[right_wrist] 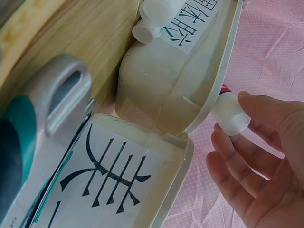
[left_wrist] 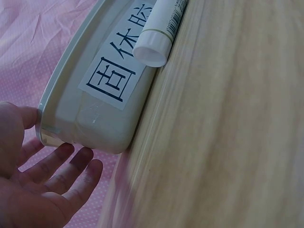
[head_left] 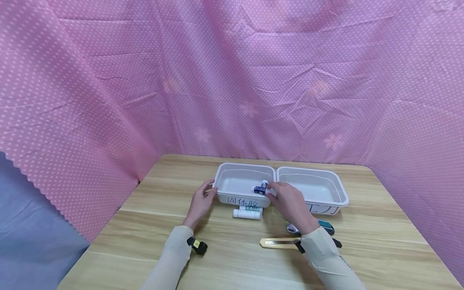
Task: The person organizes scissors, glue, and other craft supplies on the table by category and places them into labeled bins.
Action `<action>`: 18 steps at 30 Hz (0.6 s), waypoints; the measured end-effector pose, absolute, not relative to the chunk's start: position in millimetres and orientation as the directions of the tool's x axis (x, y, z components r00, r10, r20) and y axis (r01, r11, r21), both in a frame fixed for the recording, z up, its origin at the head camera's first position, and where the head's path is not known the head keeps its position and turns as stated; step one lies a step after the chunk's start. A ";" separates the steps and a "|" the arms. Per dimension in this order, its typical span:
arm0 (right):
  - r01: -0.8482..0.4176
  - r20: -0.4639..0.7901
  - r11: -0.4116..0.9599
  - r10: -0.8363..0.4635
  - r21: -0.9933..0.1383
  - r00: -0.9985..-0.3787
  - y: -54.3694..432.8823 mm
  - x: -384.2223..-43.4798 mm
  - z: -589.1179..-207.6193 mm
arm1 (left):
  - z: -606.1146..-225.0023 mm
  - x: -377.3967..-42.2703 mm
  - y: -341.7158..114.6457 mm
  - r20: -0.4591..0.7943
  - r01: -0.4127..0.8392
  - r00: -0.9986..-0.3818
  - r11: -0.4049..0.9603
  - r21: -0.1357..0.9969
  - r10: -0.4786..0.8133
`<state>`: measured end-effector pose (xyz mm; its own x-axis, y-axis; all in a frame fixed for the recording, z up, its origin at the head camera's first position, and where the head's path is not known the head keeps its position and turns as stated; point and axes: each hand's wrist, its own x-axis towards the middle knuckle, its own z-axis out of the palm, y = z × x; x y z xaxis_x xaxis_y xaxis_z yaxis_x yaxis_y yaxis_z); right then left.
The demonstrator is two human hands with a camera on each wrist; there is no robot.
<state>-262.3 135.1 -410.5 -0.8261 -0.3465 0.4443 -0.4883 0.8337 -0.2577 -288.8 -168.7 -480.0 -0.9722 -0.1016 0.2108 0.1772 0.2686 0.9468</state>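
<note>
At the left end of a white plastic bin (head_left: 232, 195) labelled 固体胶, my left hand (head_left: 199, 204) holds the rim corner, thumb on the rim and fingertips under it. Over the same bin's right end, my right hand (head_left: 290, 203) pinches the white end of a glue stick (right_wrist: 230, 114) between thumb and fingers. Another dark blue glue stick (head_left: 259, 190) lies inside that bin, partly overlapped by the first. In front of the bin lie two white glue sticks, the nearer glue stick (head_left: 246, 214) covering part of the farther glue stick (head_left: 252, 208).
A second white bin (head_left: 324, 203) stands against the first on the right, its label partly covered by my arm. Nearer lie a teal and grey utility knife (head_left: 326, 226) and a yellow utility knife (head_left: 277, 243), both partly under my right forearm. A pink dotted cloth (head_left: 253, 80) hangs behind the table.
</note>
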 end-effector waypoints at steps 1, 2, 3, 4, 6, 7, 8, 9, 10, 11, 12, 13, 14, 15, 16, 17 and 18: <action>-0.489 0.447 0.834 -0.346 -0.256 -0.825 135.0 -262.3 -410.6 | -480.0 -288.9 -168.6 0.213 0.179 -0.972 0.267 0.947 -0.102; -0.490 0.450 0.834 -0.346 -0.255 -0.823 134.9 -262.3 -410.8 | -479.7 -288.5 -168.5 0.215 0.182 -0.971 0.267 0.946 -0.101; -0.491 0.453 0.834 -0.347 -0.253 -0.822 134.9 -262.3 -410.9 | -479.7 -288.1 -168.4 0.218 0.184 -0.971 0.271 0.945 -0.101; -0.492 0.455 0.833 -0.347 -0.251 -0.820 134.8 -262.2 -410.9 | -479.3 -287.7 -168.3 0.217 0.182 -0.971 0.272 0.945 -0.102; -0.495 0.460 0.833 -0.347 -0.250 -0.817 134.7 -261.8 -410.8 | -479.1 -287.2 -168.1 0.216 0.181 -0.971 0.276 0.944 -0.102; -0.496 0.461 0.831 -0.348 -0.252 -0.816 134.5 -261.5 -410.7 | -479.1 -287.2 -168.1 0.215 0.180 -0.971 0.276 0.944 -0.103; -0.498 0.462 0.829 -0.349 -0.253 -0.816 134.3 -261.2 -410.6 | -479.0 -287.1 -168.0 0.216 0.181 -0.971 0.279 0.943 -0.103; -0.501 0.463 0.827 -0.351 -0.254 -0.814 134.1 -260.8 -410.3 | -478.8 -287.0 -168.1 0.215 0.179 -0.971 0.278 0.944 -0.104; -0.503 0.463 0.826 -0.352 -0.255 -0.813 133.8 -260.5 -410.1 | -478.8 -287.1 -168.1 0.213 0.178 -0.972 0.275 0.945 -0.104; -0.506 0.464 0.824 -0.355 -0.256 -0.812 133.5 -260.1 -409.8 | -478.9 -287.2 -168.2 0.215 0.180 -0.971 0.276 0.944 -0.102; -0.510 0.465 0.821 -0.358 -0.256 -0.810 133.3 -259.9 -409.8 | -478.9 -287.3 -168.4 0.214 0.180 -0.971 0.274 0.945 -0.101; -0.515 0.466 0.819 -0.362 -0.254 -0.807 132.9 -259.6 -409.4 | -479.2 -287.5 -168.6 0.213 0.179 -0.972 0.274 0.945 -0.100; -0.519 0.469 0.817 -0.366 -0.251 -0.804 132.7 -259.5 -409.4 | -479.5 -287.6 -168.8 0.213 0.179 -0.972 0.273 0.945 -0.099; -0.523 0.471 0.815 -0.369 -0.249 -0.801 132.6 -259.5 -409.4 | -479.6 -287.8 -168.9 0.210 0.176 -0.973 0.273 0.946 -0.099; -0.526 0.474 0.814 -0.372 -0.246 -0.798 132.5 -259.4 -409.2 | -480.0 -288.1 -169.2 0.210 0.176 -0.973 0.275 0.945 -0.097; -0.528 0.477 0.813 -0.374 -0.245 -0.796 132.5 -259.1 -408.9 | -480.2 -288.3 -169.4 0.207 0.174 -0.973 0.276 0.945 -0.098; -0.530 0.479 0.812 -0.375 -0.243 -0.794 132.5 -258.9 -408.6 | -480.1 -288.3 -169.6 0.204 0.170 -0.974 0.275 0.946 -0.098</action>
